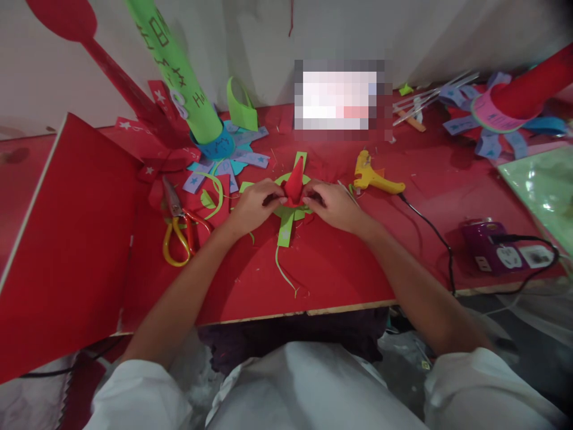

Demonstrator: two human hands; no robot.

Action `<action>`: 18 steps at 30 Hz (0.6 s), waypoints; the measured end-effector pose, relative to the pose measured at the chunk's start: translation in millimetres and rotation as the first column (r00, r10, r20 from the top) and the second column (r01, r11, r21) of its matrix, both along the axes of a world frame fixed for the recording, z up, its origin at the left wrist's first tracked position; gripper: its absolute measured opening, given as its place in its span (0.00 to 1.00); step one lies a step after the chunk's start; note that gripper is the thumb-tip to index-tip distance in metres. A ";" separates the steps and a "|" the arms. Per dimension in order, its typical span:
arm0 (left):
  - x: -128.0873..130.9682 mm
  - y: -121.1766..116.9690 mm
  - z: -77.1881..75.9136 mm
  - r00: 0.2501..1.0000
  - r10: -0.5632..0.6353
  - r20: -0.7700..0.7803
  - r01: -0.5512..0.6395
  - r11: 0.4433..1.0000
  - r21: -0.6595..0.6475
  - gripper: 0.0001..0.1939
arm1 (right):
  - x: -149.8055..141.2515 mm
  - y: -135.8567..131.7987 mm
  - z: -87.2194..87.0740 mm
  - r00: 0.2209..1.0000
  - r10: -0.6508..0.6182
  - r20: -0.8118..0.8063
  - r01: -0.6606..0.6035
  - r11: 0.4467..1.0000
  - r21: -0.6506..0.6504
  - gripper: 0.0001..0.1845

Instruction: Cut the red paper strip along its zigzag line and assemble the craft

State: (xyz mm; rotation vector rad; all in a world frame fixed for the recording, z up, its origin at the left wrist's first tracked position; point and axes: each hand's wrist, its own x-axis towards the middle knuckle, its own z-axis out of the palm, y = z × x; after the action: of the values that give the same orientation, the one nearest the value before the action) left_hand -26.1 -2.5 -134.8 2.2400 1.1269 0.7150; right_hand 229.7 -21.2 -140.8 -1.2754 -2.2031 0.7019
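Observation:
Between my two hands stands a small red cone (pixel 295 181), upright on a green foam piece with strips (pixel 286 230) sticking out front and back. The fingers of my left hand (pixel 256 206) pinch the cone's lower edge on the left. On the opposite side, my right hand (pixel 333 204) pinches the same edge, thumb and fingers closed. A yellow glue gun (pixel 378 176) lies to the right of my right hand. Scissors with yellow and red handles (pixel 178 236) rest left of my left forearm.
A tall green foam tube (pixel 179 77) and a red spoon-shaped piece (pixel 116 71) stand at the back left. A red board (pixel 76 251) rises on the left. A purple power adapter (pixel 492 248) sits at right, near a red tube with a pink band (pixel 501 107). Green scraps lie about.

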 end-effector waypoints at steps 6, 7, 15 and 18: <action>0.5 -1.3 -4.1 0.999 -0.021 -0.025 0.021 1.000 0.011 0.03 | 1.1 2.0 -1.4 0.999 0.032 0.005 -0.032 0.999 -0.006 0.08; 0.0 -1.1 -6.1 0.999 -0.040 -0.026 0.041 0.999 0.027 0.03 | 1.4 2.5 -1.7 0.999 0.040 -0.009 -0.040 0.999 -0.005 0.08; 2.0 -0.1 -15.6 0.999 -0.032 -0.022 0.034 0.998 0.061 0.04 | 0.8 6.5 -3.4 0.986 0.090 -0.140 -0.096 0.995 -0.035 0.09; 5.4 -2.7 -13.7 1.000 0.004 -0.005 -0.003 0.999 0.036 0.02 | 1.0 7.3 -4.1 0.985 0.077 -0.157 -0.086 0.995 -0.054 0.09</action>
State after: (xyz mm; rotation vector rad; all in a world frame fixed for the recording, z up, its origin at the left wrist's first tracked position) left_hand -20.7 -5.2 -148.5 2.2710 1.1289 0.7372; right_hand 230.7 -13.9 -144.9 -1.1245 -2.1317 0.8748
